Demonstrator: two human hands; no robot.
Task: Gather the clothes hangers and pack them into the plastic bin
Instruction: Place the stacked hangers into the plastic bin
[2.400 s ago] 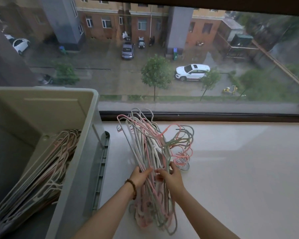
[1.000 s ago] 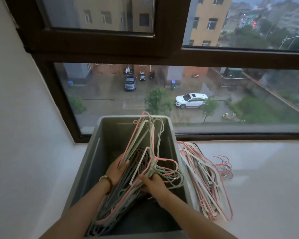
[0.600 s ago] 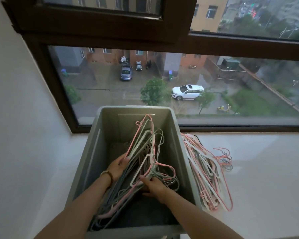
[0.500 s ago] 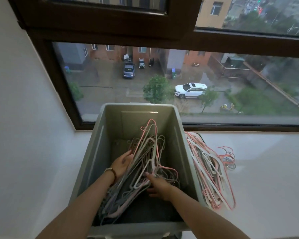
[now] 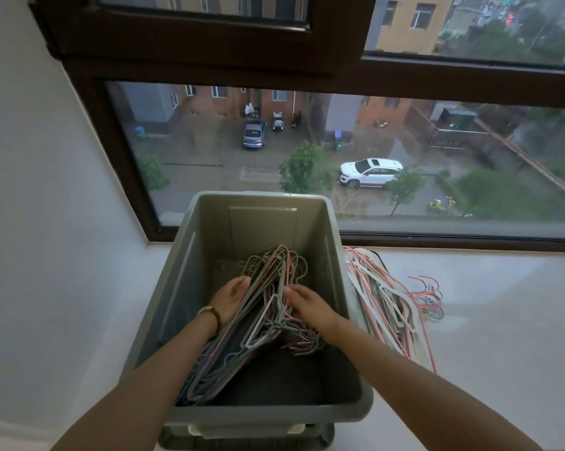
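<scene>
Both hands are down inside the plastic bin (image 5: 264, 219), one on each side of a bundle of hangers (image 5: 242, 346). The left hand (image 5: 230, 299) lies flat, palm turned inward and fingers straight, pressing against the left flank of the bundle. The right hand (image 5: 302, 304) comes in from the other side, back upward, with its fingers lightly bent and their tips in among the wires. The tangle hides the fingertips, so I cannot tell whether they pinch a hanger or only push on it.

The bundle slants across the bin floor. Its long axis runs from the near-left corner up toward the middle of the far wall, and it leans against the left wall, leaving bare floor at the near right. This looks like the settling step: the load is already in the bin and only needs pressing flat.

The next move turns on the second pile of hangers (image 5: 385, 307), which is not yet packed. It lies on the worktop (image 5: 509, 336) just outside the bin's right wall, touching it or very nearly. Its long axis runs near to far, roughly parallel to that wall, and its hooks fan out to the right. The right hand is plainly the nearer one, with only the wall between it and the pile. The left hand would have to cross the whole width of the bin. A lift over the right rim, keeping the same near-to-far line, should drop the pile into the free space.
</scene>
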